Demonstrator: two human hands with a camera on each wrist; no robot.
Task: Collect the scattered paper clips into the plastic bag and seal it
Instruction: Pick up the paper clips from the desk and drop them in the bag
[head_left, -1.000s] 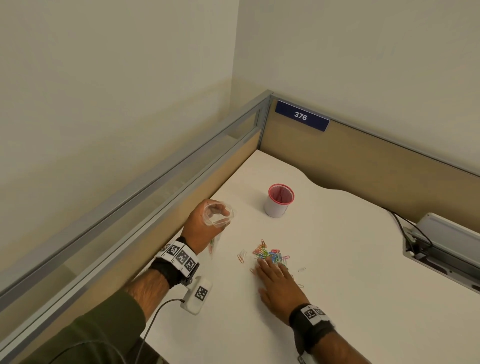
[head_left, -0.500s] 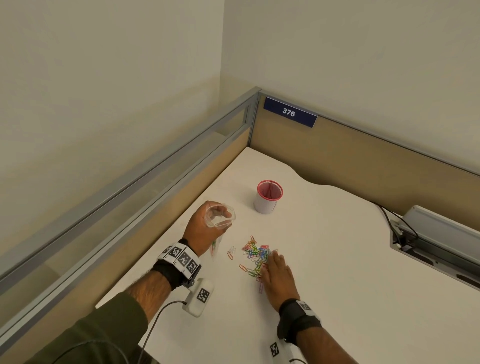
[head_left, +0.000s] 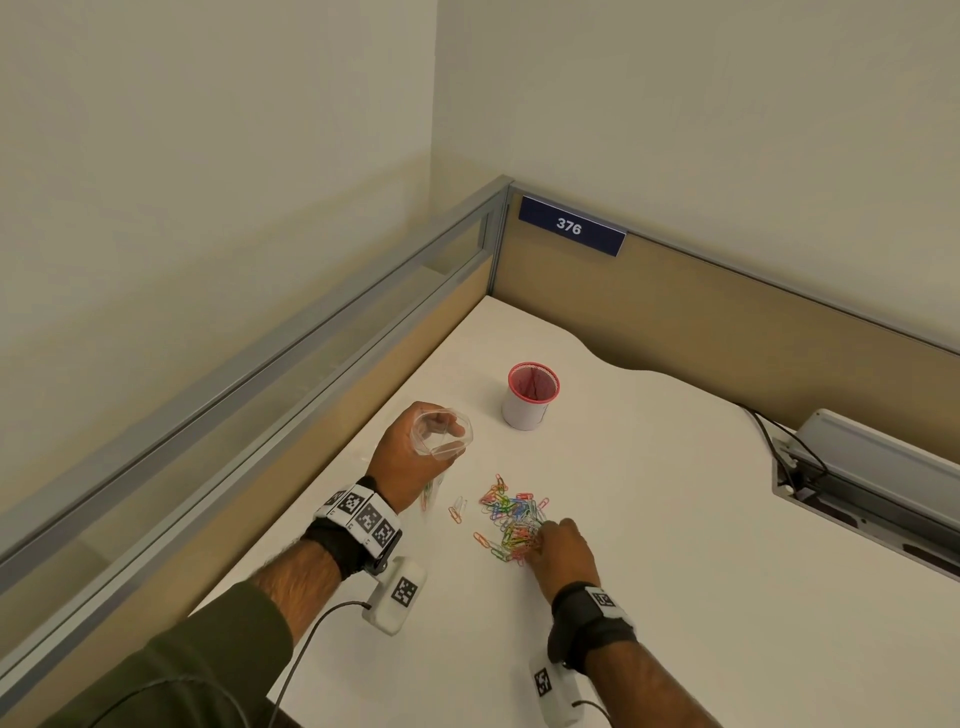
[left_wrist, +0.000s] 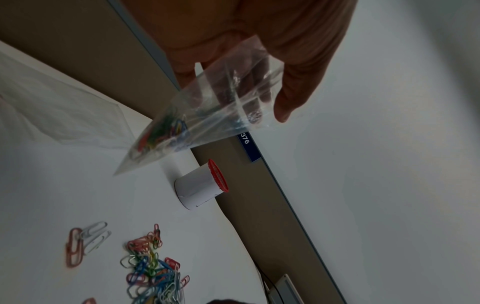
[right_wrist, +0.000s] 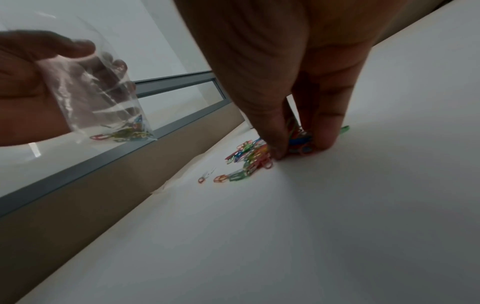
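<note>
From the head view, the left hand (head_left: 415, 452) was raised above the white table (head_left: 675, 519), its grip curled round the mouth of the clear plastic bag (head_left: 441, 434), which it held open and hanging down. The right hand (head_left: 563, 551) was down on the table at the near edge of the heap of coloured paper clips (head_left: 511, 519), its fingertips bunched into them. A few stray clips (head_left: 457, 510) lay just left of the heap, and a white cup with a red mesh rim (head_left: 530, 397) stood farther back, well apart from both hands. A blue plate reading 376 (head_left: 571, 226) sat on the partition in the corner. In the left wrist view, the fingers (left_wrist: 285, 98) pinched the bag (left_wrist: 207, 115) near its top, and a small bunch of clips (left_wrist: 166, 131) lay in its lower corner. In the right wrist view, the thumb and fingers (right_wrist: 275, 131) were closed round a clump of clips (right_wrist: 301, 142) against the table, while more clips (right_wrist: 249, 160) lay spread to the left; the bag hung from the left hand at the picture's left.
</note>
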